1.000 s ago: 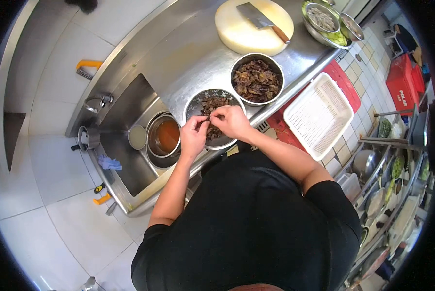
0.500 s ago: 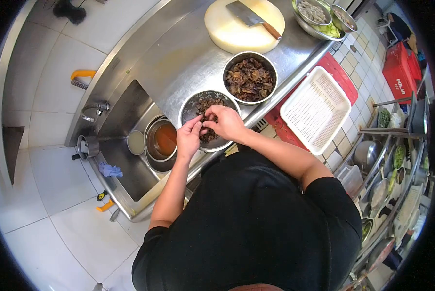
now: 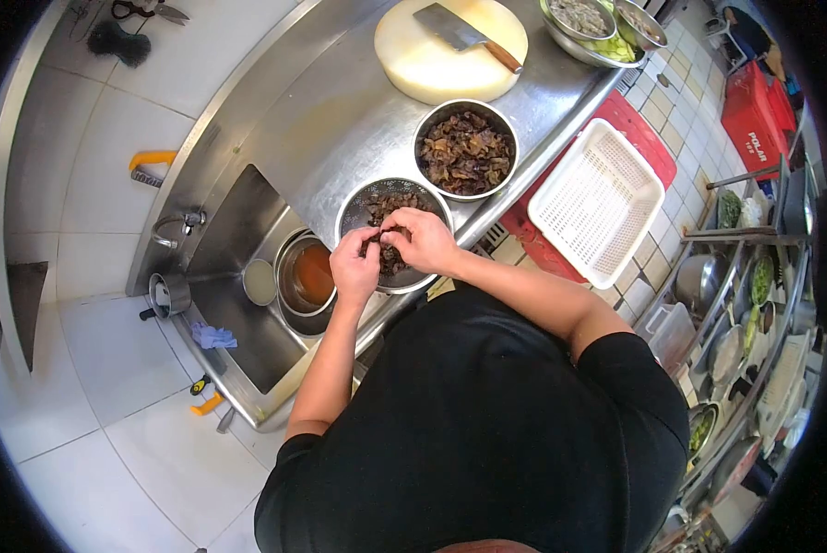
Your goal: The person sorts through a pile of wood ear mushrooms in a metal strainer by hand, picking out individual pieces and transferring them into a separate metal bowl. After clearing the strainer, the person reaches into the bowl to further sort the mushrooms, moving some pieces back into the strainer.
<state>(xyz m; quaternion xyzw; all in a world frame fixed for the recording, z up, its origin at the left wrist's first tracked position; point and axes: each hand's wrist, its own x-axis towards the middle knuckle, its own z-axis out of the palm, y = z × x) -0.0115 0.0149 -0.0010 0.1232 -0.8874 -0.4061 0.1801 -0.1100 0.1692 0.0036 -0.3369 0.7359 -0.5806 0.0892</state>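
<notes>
Left hand and right hand over the colander, fingertips brought together; dark bit maybe pinched between them, too small to tell; dark pieces inside colander, which sits on the bench; bowl of larger brown pieces just beside colander, up and right; cutting board farther beyond colander, cleaver lying on it; sink left of colander, holding pot of orange-brown liquid; white basket well right of colander.
</notes>
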